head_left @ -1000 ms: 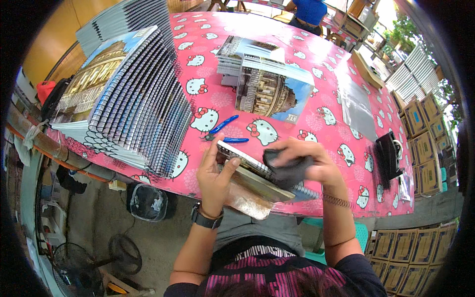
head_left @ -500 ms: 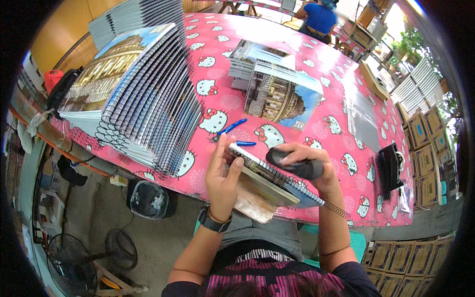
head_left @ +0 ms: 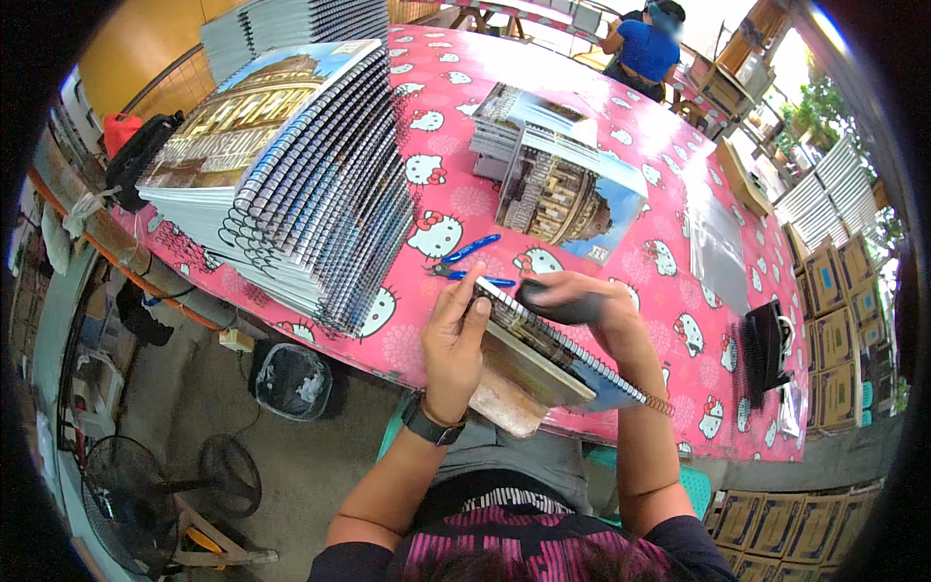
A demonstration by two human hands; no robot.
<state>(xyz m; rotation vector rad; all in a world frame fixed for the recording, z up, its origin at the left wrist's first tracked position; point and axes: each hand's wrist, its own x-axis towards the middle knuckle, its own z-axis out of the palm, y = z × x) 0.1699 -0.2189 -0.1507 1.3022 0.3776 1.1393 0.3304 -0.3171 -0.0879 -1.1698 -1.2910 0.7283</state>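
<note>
My left hand, with a dark watch on its wrist, grips a notebook near its upper left end, thumb on the near side. A metal spiral coil runs along the notebook's far edge, with a loose tail past the lower right end. My right hand, slightly blurred, is closed on a black rounded object beside the coil; its exact kind is unclear. Under the notebook, a worn wooden block shows at the table edge. Blue-handled pliers lie spread just beyond my left hand.
A tall stack of spiral-bound notebooks stands at left. Smaller piles of notebooks lie mid-table on a pink patterned cover. Black coils and a black holder sit at right. A bin, a fan and cartons surround the table.
The coil's loose tail past the notebook's lower end looks shorter. My right hand and the black object have shifted slightly left toward the notebook's upper end. The view has shifted a little.
</note>
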